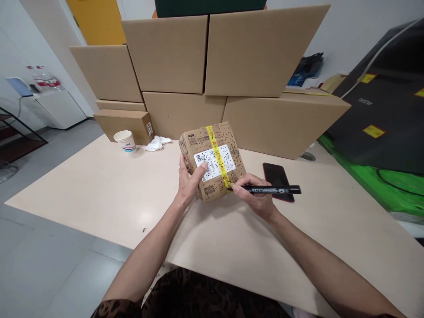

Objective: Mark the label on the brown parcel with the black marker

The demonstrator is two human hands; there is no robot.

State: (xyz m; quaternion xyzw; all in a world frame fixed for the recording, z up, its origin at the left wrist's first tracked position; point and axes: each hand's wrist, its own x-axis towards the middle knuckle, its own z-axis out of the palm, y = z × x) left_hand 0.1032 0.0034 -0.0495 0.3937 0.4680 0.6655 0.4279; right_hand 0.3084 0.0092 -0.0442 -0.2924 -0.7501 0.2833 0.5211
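Note:
A small cardboard box (pixel 217 194) is tilted up off the table, its top face towards me. Yellow printed tape (pixel 212 136) runs across it and over a white label (pixel 230 152); dark marks are scattered over the face. My left hand (pixel 190 179) grips the box's left edge, thumb on the label and fingers partly hidden behind the side. In my right hand (pixel 256 198) is a black marker pen (pixel 281 189), pinched near its tip, which is at the tape near the box's lower right edge.
On the pale table (pixel 99 190) lies a dark phone (pixel 276 174) right of my right hand. A paper cup (pixel 125 142) and a crumpled tissue (pixel 157 143) are at the back left, before a flat carton (pixel 121 126). Large cardboard boxes (pixel 245 53) are stacked along the back.

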